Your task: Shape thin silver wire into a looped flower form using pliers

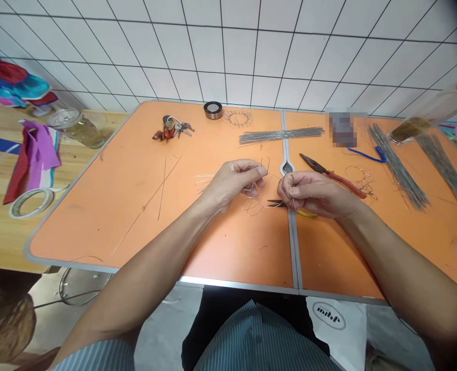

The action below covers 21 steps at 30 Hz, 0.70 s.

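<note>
Both hands are raised over the middle of an orange folding table (228,252). Between thumb and fingers my left hand (239,180) pinches thin wire (267,164), which bends into loops around the fingertips. My right hand (313,193) is closed in a pinch on the same fine wire, just right of the left hand. More curled wire hangs below, between the hands. Partly hidden under my right hand lie dark-tipped pliers (276,203) with a yellow handle. Red-handled pliers (344,181) rest just beyond it.
Wire bundles (282,135) (398,167) lie at the back and right. A tape roll (213,110), a wire ring (239,118) and keys (172,129) are at the back. Loose wires (147,203) lie left. A glass jar (75,126) and white tape (32,202) sit on the wooden surface.
</note>
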Motion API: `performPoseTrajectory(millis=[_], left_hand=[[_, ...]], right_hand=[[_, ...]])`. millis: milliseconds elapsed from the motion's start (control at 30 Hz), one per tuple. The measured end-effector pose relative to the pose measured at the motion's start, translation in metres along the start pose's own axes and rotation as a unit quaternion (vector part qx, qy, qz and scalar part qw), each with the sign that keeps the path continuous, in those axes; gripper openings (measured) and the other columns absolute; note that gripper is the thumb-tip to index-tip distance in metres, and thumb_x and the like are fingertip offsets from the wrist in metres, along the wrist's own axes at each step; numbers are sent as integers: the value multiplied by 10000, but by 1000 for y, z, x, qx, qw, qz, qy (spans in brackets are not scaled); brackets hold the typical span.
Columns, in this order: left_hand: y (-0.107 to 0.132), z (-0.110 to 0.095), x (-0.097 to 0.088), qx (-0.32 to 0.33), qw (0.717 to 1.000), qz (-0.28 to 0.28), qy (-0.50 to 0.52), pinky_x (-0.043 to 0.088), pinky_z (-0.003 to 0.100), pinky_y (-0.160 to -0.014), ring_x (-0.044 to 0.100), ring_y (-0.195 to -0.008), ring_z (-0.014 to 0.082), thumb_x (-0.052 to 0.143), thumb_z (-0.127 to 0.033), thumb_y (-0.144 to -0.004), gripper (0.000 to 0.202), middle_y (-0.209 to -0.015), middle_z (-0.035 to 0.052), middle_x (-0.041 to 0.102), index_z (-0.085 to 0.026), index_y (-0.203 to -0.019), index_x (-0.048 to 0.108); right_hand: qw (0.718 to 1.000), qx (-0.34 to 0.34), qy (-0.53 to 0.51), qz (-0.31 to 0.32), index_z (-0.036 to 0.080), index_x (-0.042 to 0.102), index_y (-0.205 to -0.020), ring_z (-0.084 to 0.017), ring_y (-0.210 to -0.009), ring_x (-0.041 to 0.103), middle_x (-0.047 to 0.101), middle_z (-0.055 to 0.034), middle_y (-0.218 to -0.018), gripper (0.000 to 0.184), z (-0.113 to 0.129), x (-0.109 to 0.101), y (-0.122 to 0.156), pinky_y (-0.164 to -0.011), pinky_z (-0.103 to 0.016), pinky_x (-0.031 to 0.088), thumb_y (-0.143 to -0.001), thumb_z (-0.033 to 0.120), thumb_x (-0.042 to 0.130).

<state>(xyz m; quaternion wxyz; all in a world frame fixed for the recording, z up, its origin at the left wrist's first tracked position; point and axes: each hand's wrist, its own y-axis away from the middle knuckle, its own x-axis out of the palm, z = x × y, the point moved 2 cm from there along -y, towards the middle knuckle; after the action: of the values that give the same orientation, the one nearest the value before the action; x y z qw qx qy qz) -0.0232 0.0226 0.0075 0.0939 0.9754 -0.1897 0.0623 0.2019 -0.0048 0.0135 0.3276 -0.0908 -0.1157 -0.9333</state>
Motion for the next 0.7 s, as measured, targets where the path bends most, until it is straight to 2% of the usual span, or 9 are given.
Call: performPoseTrajectory(millis=[400, 700], left_hand=[[0, 2, 2, -5, 1000, 5, -10, 525, 249, -630, 643, -605, 111, 803, -443, -890, 301, -805, 38, 754, -178, -798, 694], [-2, 6, 2, -8, 1000, 12, 1, 522, 241, -615, 653, -595, 110, 793, -424, -898, 302, -779, 34, 751, -184, -776, 656]], right_hand=[[999, -21, 26, 15, 199, 685, -816, -148, -651, 473, 559, 2, -714, 219, -9, -2, -2, -625, -308, 335, -961, 312, 804], [998, -22, 50, 2, 202, 681, -821, -154, -658, 477, 575, 2, -702, 282, -9, -3, -3, -628, -312, 322, -942, 396, 846]])
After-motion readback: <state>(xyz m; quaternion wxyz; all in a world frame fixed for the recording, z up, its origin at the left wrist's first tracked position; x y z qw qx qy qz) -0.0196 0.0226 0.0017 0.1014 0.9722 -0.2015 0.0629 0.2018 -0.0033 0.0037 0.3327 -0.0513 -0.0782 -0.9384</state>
